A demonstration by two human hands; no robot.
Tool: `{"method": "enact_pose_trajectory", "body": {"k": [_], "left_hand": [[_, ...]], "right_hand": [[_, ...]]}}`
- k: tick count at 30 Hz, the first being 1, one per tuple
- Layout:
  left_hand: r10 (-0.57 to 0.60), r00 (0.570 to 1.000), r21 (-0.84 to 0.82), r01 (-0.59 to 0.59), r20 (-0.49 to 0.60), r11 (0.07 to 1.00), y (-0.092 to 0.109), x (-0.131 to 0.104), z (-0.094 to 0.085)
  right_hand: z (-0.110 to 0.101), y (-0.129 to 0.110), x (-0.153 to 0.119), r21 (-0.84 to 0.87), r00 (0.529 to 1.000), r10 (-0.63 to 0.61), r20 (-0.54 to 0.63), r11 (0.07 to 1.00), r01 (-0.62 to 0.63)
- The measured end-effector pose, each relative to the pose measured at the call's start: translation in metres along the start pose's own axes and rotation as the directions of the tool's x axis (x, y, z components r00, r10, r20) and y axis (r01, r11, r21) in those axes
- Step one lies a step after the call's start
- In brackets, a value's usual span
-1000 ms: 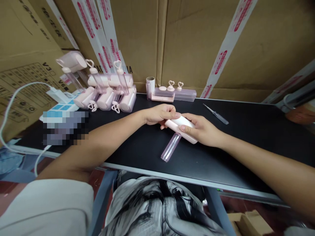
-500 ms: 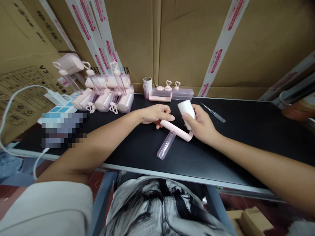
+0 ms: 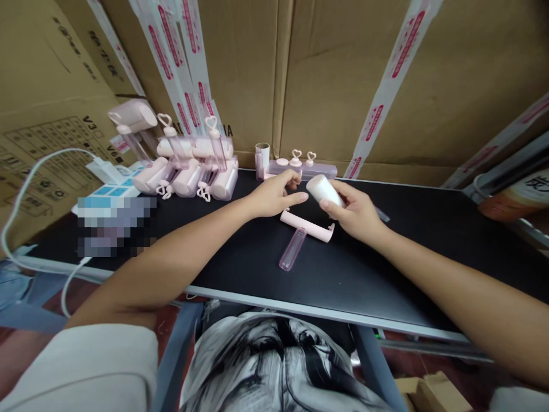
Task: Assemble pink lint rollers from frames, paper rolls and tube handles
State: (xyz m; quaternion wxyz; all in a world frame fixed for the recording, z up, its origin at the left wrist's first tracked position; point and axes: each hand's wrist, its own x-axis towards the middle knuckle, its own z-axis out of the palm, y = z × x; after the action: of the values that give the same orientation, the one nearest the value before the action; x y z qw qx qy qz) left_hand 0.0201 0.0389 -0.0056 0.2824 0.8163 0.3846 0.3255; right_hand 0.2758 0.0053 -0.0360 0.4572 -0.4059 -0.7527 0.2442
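My right hand (image 3: 358, 212) is wrapped round a white paper roll (image 3: 325, 191), which looks like a lint roller refill, and holds it tilted above the table. My left hand (image 3: 278, 193) is open, thumb stretched out and fingers bent, with nothing seen in it. It hovers before the pink parts at the back and partly covers them. Below and between the hands, a pink roller holder (image 3: 307, 226) with upturned ends lies on the black table (image 3: 343, 274). A clear purplish handle (image 3: 293, 250) points from it towards me.
Several pink lint rollers (image 3: 186, 178) are stacked at the back left beside a power strip (image 3: 107, 186) with a white cable. Along the cardboard stand an upright roll (image 3: 262, 153), a purplish cover (image 3: 319, 170) and heart-topped pieces (image 3: 296, 156). A screwdriver (image 3: 381, 214) lies behind my right hand.
My left hand has moved up and away from the pink holder, towards the parts at the back. The holder has turned slightly, its ends now upward. The roll stays in my right hand, tipped further over.
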Motion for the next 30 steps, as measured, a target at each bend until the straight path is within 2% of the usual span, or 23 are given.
{"method": "enact_pose_trajectory", "body": {"k": [2, 5, 7, 10, 13, 16, 20, 23, 27, 30], "left_hand": [[0.111, 0.994, -0.044, -0.111, -0.002, 0.993, 0.005, -0.003, 0.003], [0.161, 0.987, -0.084, -0.159, 0.017, 0.984, 0.007, -0.005, 0.006], [0.115, 0.993, -0.16, -0.115, -0.008, 0.98, 0.004, -0.003, 0.007], [0.007, 0.996, -0.357, -0.038, -0.088, 0.933, -0.006, 0.003, 0.005], [-0.105, 0.984, -0.515, 0.015, -0.146, 0.857, -0.013, 0.01, 0.004], [-0.201, 0.971, -0.582, 0.09, -0.128, 0.809, -0.014, 0.012, 0.006], [-0.289, 0.953, -0.636, 0.168, -0.091, 0.753, -0.011, 0.011, 0.011], [-0.327, 0.943, -0.667, 0.2, -0.069, 0.717, -0.011, 0.011, 0.013], [-0.334, 0.942, -0.686, 0.221, -0.033, 0.693, -0.014, 0.011, 0.011], [-0.315, 0.948, -0.682, 0.256, 0.04, 0.685, -0.015, 0.011, 0.008]], "right_hand": [[0.002, -0.001, -0.001, -0.108, 0.998, -0.056, 0.04, 0.992, 0.06], [0.003, 0.002, 0.0, -0.142, 0.999, -0.028, 0.037, 0.989, 0.033], [0.003, 0.007, 0.002, -0.049, 1.0, 0.027, -0.011, 0.998, -0.028], [0.002, 0.011, 0.006, 0.164, 0.99, 0.111, -0.084, 0.982, -0.096], [0.001, 0.01, 0.008, 0.311, 0.979, 0.146, -0.14, 0.945, -0.096], [0.002, 0.007, 0.009, 0.384, 0.971, 0.167, -0.173, 0.919, -0.09], [0.001, 0.007, 0.01, 0.438, 0.953, 0.209, -0.219, 0.894, -0.096], [0.0, 0.007, 0.01, 0.405, 0.955, 0.201, -0.218, 0.909, -0.099], [0.0, 0.005, 0.01, 0.374, 0.961, 0.176, -0.214, 0.924, -0.086], [0.0, 0.005, 0.011, 0.364, 0.965, 0.165, -0.206, 0.928, -0.081]]}}
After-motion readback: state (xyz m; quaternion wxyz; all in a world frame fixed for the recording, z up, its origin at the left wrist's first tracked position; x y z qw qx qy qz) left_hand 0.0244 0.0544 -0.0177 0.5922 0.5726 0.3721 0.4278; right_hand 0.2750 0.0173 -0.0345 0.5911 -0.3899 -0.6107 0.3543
